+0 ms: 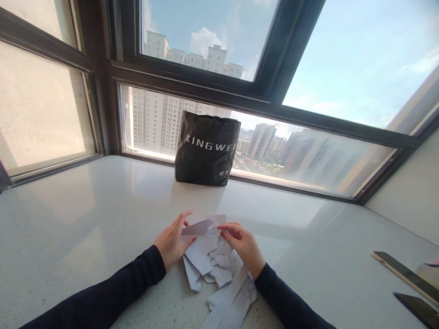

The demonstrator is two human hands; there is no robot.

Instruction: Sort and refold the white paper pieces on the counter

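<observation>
Paper scraps [226,307] lie below a likely light, flimsy sheet [197,228], best held edgewise, left hand [173,242] and right hand [245,244] pinching it

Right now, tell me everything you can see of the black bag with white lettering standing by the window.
The black, boxy bag has a slight sheen, like plastic or coated fabric. Large white capitals begin XINGWE, then a letter cut by the edge; small white characters sit lower right. It stands upright on the white, speckled, stone-like counter, in front of the dark-framed window; whether they touch is unclear. Neither the left hand nor the right hand touches it.
</observation>
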